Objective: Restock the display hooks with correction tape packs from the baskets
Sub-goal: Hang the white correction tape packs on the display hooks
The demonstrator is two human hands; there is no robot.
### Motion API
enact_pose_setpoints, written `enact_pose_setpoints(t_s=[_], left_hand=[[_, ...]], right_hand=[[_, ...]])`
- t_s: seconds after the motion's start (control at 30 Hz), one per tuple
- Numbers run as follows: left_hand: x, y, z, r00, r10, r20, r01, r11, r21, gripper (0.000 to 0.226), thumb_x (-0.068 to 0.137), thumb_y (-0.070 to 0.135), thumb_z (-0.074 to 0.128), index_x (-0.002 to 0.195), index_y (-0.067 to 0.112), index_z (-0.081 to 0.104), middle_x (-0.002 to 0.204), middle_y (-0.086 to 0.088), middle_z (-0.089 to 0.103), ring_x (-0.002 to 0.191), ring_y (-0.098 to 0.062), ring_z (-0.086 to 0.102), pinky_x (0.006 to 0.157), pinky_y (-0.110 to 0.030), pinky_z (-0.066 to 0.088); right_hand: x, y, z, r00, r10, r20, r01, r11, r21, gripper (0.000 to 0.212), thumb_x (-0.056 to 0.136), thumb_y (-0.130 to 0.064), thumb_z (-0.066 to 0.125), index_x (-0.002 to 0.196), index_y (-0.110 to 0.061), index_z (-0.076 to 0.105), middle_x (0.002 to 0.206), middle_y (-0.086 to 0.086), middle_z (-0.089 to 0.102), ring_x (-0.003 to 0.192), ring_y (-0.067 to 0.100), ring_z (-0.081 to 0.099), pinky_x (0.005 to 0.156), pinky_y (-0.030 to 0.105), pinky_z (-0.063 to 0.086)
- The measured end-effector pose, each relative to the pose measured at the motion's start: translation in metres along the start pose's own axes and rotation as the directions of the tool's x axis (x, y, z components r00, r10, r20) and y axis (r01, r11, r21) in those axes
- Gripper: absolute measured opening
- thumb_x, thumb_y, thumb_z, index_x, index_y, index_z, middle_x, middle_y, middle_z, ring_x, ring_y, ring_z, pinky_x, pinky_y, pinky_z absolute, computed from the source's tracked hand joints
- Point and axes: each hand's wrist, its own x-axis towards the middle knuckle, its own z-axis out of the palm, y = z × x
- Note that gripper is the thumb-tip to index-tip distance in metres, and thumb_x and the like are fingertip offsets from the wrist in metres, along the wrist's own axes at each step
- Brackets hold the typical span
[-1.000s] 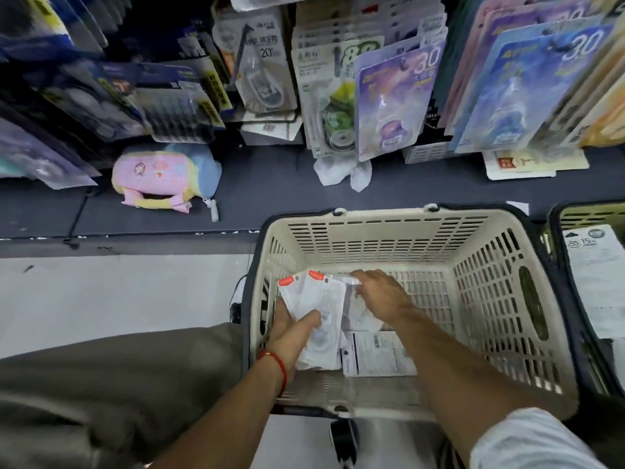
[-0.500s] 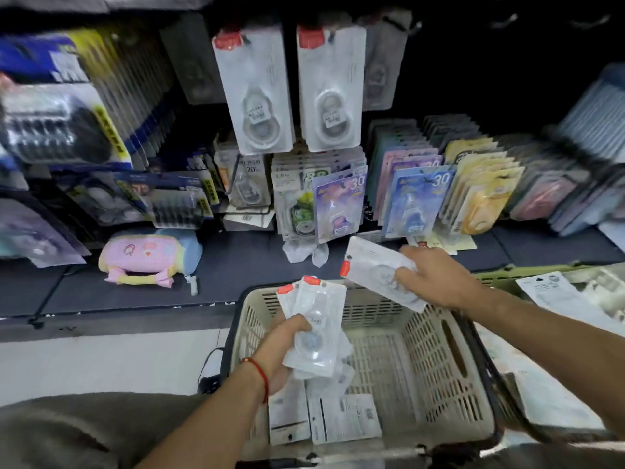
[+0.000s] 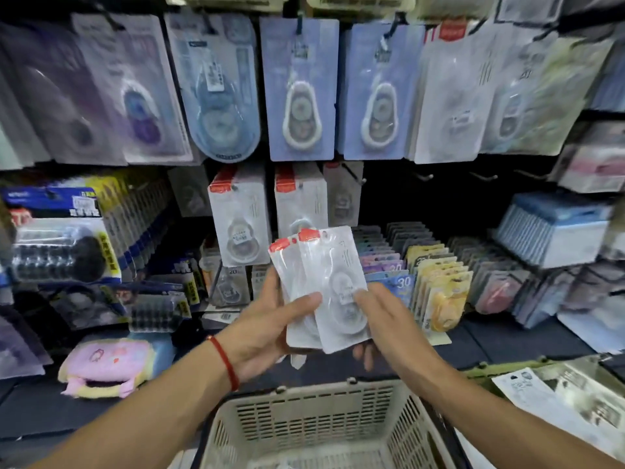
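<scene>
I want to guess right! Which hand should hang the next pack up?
Probably the right hand: it pinches only the front pack, nearest the bare hooks. The left hand grips the remaining packs.

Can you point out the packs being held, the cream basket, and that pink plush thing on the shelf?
held packs (image 3: 341, 292), head view, on the front pack's clear blister.
cream basket (image 3: 314, 421), head view, on its slotted far wall.
pink plush pouch (image 3: 108, 362), head view, on its pink front.
</scene>
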Motion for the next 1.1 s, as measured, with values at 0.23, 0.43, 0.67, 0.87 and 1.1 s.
enact_pose_setpoints(t_s=[0.23,0.43,0.67,0.87,1.1], left_hand=[[0.015,0.029,-0.019,0.985,0.166,-0.046,-0.163,0.985,0.063,0.081,0.082,0.009,0.083,0.145,0.045,0.048,0.139,-0.009,0.07,0.126,-0.035,0.069,0.096,-0.055,0.059],[0.017,0.035,-0.028,0.973,0.221,-0.068,-0.217,0.974,0.061,0.081,0.079,0.013,0.084,0.144,0.046,0.048,0.136,-0.009,0.072,0.123,-0.034,0.071,0.093,-0.048,0.062],[0.014,0.038,-0.032,0.964,0.255,-0.072,-0.256,0.966,-0.015,0.07,0.086,0.01,0.081,0.142,0.043,0.054,0.136,-0.007,0.072,0.123,-0.032,0.071,0.087,-0.043,0.064],[0.014,0.036,-0.028,0.963,0.25,-0.103,-0.255,0.966,-0.04,0.073,0.083,0.008,0.084,0.141,0.041,0.053,0.133,-0.006,0.074,0.118,-0.031,0.074,0.083,-0.042,0.064],[0.013,0.029,-0.019,0.973,0.21,-0.1,-0.213,0.977,-0.029,0.079,0.08,0.008,0.086,0.142,0.04,0.05,0.131,-0.01,0.074,0.117,-0.035,0.073,0.082,-0.044,0.064]], right_hand=[[0.031,-0.016,-0.027,0.961,-0.215,-0.175,0.213,0.977,-0.029,0.02,0.107,-0.048,0.051,0.102,-0.03,0.058,0.073,0.003,0.062,0.048,0.02,0.055,0.04,0.025,0.039],[0.054,-0.021,-0.041,0.971,-0.198,-0.136,0.198,0.98,-0.012,0.021,0.109,-0.043,0.05,0.111,-0.023,0.058,0.077,0.0,0.06,0.055,0.017,0.051,0.044,0.022,0.038],[0.066,-0.013,-0.037,0.944,-0.158,-0.289,0.199,0.973,0.118,0.026,0.104,-0.053,0.057,0.095,-0.029,0.065,0.064,0.003,0.057,0.044,0.014,0.043,0.038,0.023,0.031],[0.082,-0.003,-0.028,0.968,0.049,-0.247,0.002,0.979,0.202,0.038,0.102,-0.048,0.063,0.115,-0.013,0.064,0.072,0.001,0.076,0.063,0.023,0.071,0.068,0.035,0.058],[0.064,0.002,-0.011,0.984,0.071,-0.164,-0.057,0.994,0.094,0.011,0.104,-0.014,0.063,0.113,-0.011,0.068,0.104,0.015,0.072,0.072,0.02,0.074,0.062,0.03,0.059]])
